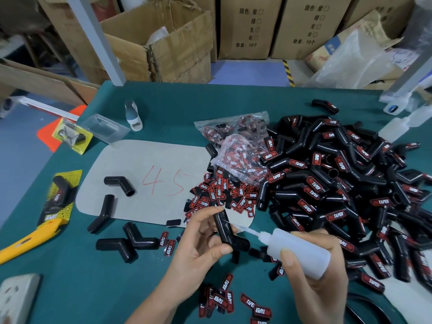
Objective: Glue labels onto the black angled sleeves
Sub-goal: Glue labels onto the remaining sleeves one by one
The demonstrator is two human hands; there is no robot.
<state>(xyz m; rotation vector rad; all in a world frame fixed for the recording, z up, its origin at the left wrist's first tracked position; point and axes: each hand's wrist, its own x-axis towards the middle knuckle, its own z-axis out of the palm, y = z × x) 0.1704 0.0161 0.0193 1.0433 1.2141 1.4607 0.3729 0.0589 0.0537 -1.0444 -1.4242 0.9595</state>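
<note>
Glue is being applied to a black angled sleeve [225,231] near the table's front edge.
The sleeve is pinched by the left hand [198,244]; the glue bottle [297,250] is gripped by the right hand [320,272]. Oversqueezing could flood glue onto fingers.

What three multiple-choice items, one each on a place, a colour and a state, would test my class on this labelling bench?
1. Where is the big heap of labelled sleeves?
A. right of the grey mat
B. left of it
C. in a carton

2. What colour is the knife?
A. green
B. yellow
C. white

3. What does the right hand hold?
A. a label
B. nothing
C. a glue bottle

Answers: 1 A, the heap fills the table's right side. 2 B, its handle is yellow. 3 C, fingers wrap the bottle, its nozzle at the sleeve in the left hand.
</note>
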